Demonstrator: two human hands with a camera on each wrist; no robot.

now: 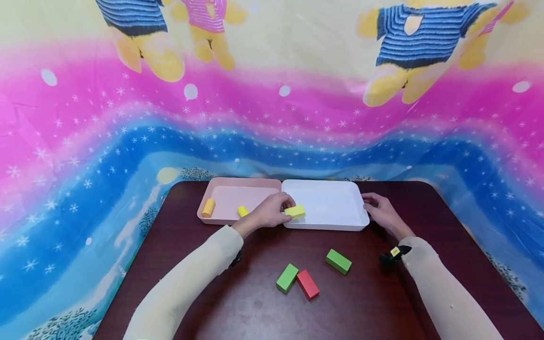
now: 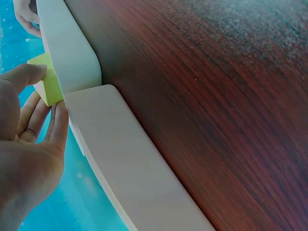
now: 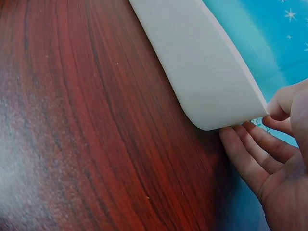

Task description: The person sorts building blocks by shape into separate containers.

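A yellow rectangular block [image 1: 295, 211] is pinched between the thumb and fingers of my left hand [image 1: 270, 211]. It is above the white tray [image 1: 325, 227], near that tray's left end. My right hand [image 1: 381, 213] is at the opposite end, its fingertips [image 3: 230, 136] touching the outside of the end wall and the thumb by the rim. Left of the white tray, the pink tray [image 1: 229, 181] holds an orange-yellow cylinder [image 1: 208, 208] and a smaller yellow piece [image 1: 242, 211], partly hidden by my left arm.
On the dark wooden table [image 1: 365, 302], nearer me, lie a green block [image 1: 287, 278], a red block [image 1: 308, 284] beside it, and another green block [image 1: 338, 261] farther right. A patterned cloth [image 1: 272, 118] hangs behind the table.
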